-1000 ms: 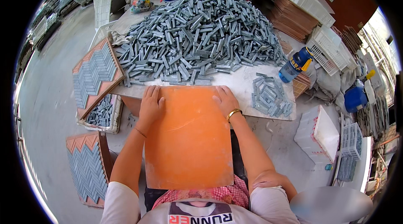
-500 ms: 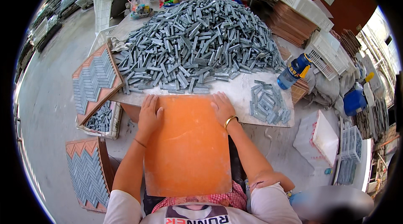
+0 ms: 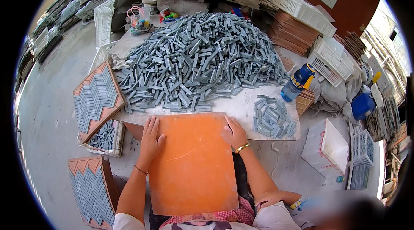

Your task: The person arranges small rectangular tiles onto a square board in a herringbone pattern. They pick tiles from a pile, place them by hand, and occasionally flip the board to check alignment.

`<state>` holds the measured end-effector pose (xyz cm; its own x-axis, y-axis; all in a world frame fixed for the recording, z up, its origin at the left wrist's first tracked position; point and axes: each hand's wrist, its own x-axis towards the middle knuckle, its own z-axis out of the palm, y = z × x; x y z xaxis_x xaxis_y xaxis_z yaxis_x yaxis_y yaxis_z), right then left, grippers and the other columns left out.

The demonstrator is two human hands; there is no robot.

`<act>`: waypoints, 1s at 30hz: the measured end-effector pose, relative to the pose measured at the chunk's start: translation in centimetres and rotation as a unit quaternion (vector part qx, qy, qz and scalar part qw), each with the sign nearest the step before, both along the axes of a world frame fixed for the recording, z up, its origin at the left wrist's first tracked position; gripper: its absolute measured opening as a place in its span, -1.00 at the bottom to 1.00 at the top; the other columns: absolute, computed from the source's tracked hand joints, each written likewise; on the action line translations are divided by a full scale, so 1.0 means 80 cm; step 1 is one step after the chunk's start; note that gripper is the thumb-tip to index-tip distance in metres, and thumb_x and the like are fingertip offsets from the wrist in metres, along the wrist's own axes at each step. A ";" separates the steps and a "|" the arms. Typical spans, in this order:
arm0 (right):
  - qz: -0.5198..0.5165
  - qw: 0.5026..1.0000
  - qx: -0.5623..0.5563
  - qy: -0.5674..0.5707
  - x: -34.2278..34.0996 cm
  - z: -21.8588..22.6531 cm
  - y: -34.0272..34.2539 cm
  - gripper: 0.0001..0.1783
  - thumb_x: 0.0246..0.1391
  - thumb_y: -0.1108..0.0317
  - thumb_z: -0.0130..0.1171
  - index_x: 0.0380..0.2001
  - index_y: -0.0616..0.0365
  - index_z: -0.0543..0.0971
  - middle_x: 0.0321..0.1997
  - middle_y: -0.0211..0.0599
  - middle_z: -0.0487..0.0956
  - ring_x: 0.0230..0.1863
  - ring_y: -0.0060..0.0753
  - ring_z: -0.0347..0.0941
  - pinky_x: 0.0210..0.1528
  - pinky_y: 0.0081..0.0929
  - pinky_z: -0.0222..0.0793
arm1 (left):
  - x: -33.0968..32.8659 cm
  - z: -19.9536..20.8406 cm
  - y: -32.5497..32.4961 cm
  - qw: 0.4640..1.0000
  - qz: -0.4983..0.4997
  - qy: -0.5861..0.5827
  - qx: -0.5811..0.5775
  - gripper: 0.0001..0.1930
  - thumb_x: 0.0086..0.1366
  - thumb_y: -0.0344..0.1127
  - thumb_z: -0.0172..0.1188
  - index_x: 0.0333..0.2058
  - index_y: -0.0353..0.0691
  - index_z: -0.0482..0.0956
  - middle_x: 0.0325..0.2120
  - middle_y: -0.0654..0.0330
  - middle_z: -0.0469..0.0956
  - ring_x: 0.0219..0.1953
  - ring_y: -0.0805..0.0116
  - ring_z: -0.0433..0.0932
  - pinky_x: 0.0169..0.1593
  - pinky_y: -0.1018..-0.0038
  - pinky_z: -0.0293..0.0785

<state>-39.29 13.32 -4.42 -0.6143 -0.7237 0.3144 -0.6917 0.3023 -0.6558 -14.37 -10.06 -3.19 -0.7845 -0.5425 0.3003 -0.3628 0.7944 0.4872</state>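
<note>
A flat orange board [image 3: 194, 165] lies in front of me, its far end by the worktable's front edge and its near end over my lap. My left hand [image 3: 151, 140] rests along the board's far left edge, fingers stretched out and thumb on its surface. At the far right corner lies my right hand [image 3: 235, 133], fingers also extended and touching the edge. The board bears a thin pale scratch and holds no pieces. Beyond it rises a big heap of grey stone strips [image 3: 202, 57] on the worktable [image 3: 235, 107].
A smaller group of strips [image 3: 274, 118] and a blue bottle [image 3: 297, 82] stand right. Left are herringbone-patterned panels [image 3: 97, 96], one above a crate of strips [image 3: 103, 138]. A white foam box [image 3: 325, 148] sits on the floor; another person [image 3: 340, 208] is at lower right.
The view has tilted up, so the table, heap and board appear lower in the picture. Both hands keep their places on the board's edges.
</note>
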 end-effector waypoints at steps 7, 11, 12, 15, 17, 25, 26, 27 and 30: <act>-0.041 0.994 -0.020 0.096 -0.019 -0.010 -0.023 -0.59 -0.03 0.30 0.11 -0.08 0.19 0.46 -0.03 -0.13 0.47 0.03 -0.05 0.31 0.08 -0.25 0.22 | -0.003 0.015 -0.012 0.996 0.054 0.037 0.065 -0.43 0.13 -0.33 0.10 0.13 -0.34 0.21 0.15 -0.10 0.18 0.18 -0.02 0.18 0.18 0.33 0.15; -0.012 0.990 -0.007 0.141 -0.033 -0.003 -0.025 -0.62 -0.08 0.27 0.18 -0.15 0.16 0.51 -0.14 -0.18 0.49 -0.07 -0.08 0.33 0.01 -0.27 0.26 | -0.020 0.024 -0.040 0.999 0.049 0.019 0.004 -0.50 0.13 -0.30 0.09 0.06 -0.31 0.31 0.07 -0.06 0.31 0.11 0.04 0.28 0.10 0.29 0.23; -0.008 0.991 -0.005 0.135 -0.033 0.000 -0.029 -0.64 -0.09 0.28 0.19 -0.17 0.16 0.52 -0.16 -0.19 0.48 -0.09 -0.09 0.33 -0.01 -0.28 0.27 | -0.022 0.022 -0.041 0.998 0.058 -0.001 0.002 -0.52 0.14 -0.28 0.08 0.04 -0.30 0.32 0.06 -0.04 0.32 0.10 0.07 0.29 0.07 0.28 0.23; 0.001 0.992 -0.014 0.127 -0.034 0.004 -0.041 -0.69 -0.12 0.31 0.21 -0.23 0.14 0.55 -0.23 -0.22 0.48 -0.15 -0.14 0.35 -0.08 -0.31 0.30 | -0.023 0.012 -0.036 0.996 0.084 -0.028 -0.015 -0.56 0.16 -0.24 0.05 0.01 -0.27 0.36 0.05 0.02 0.35 0.09 0.13 0.32 0.00 0.25 0.25; 0.011 0.990 -0.038 0.135 -0.032 0.004 -0.049 -0.73 -0.13 0.34 0.22 -0.28 0.12 0.57 -0.28 -0.25 0.47 -0.20 -0.18 0.36 -0.13 -0.34 0.32 | -0.021 0.003 -0.028 0.994 0.105 -0.002 -0.041 -0.58 0.17 -0.23 0.03 -0.01 -0.26 0.37 0.03 0.05 0.37 0.08 0.15 0.33 -0.02 0.24 0.25; -0.009 0.993 -0.029 0.114 -0.020 0.007 -0.047 -0.82 -0.12 0.34 0.20 -0.37 0.09 0.58 -0.34 -0.32 0.46 -0.25 -0.21 0.37 -0.20 -0.34 0.35 | -0.012 0.002 -0.017 0.994 0.109 0.014 -0.014 -0.58 0.19 -0.24 -0.01 0.00 -0.31 0.35 0.05 0.01 0.34 0.11 0.11 0.29 0.06 0.26 0.24; -0.009 0.993 -0.034 0.112 -0.022 0.009 -0.049 -0.83 -0.11 0.33 0.19 -0.37 0.09 0.58 -0.34 -0.32 0.46 -0.26 -0.21 0.37 -0.20 -0.35 0.35 | -0.012 0.003 -0.018 0.994 0.107 0.014 -0.028 -0.58 0.19 -0.24 -0.01 0.00 -0.31 0.35 0.06 0.01 0.33 0.12 0.11 0.28 0.07 0.26 0.23; -0.010 0.994 -0.001 0.110 -0.021 0.009 -0.048 -0.79 -0.09 0.32 0.18 -0.31 0.09 0.57 -0.28 -0.29 0.46 -0.21 -0.19 0.37 -0.16 -0.34 0.35 | -0.012 -0.001 -0.020 0.994 0.103 0.007 -0.024 -0.56 0.20 -0.23 -0.02 0.03 -0.30 0.32 0.07 0.00 0.31 0.14 0.10 0.25 0.09 0.26 0.22; -0.016 0.991 0.064 0.115 -0.011 0.004 -0.041 -0.62 -0.04 0.27 0.15 -0.11 0.13 0.47 -0.05 -0.17 0.40 -0.04 -0.10 0.32 -0.01 -0.32 0.29 | -0.007 -0.009 -0.019 0.996 0.091 -0.012 -0.018 -0.49 0.22 -0.20 -0.04 0.12 -0.28 0.22 0.14 -0.01 0.22 0.19 0.07 0.17 0.15 0.25 0.17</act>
<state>-40.14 10.01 -4.12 -0.5603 -0.7482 0.3554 -0.8073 0.3974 -0.4363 -14.91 -11.59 -3.94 -0.6807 -0.6663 0.3044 -0.5141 0.7305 0.4495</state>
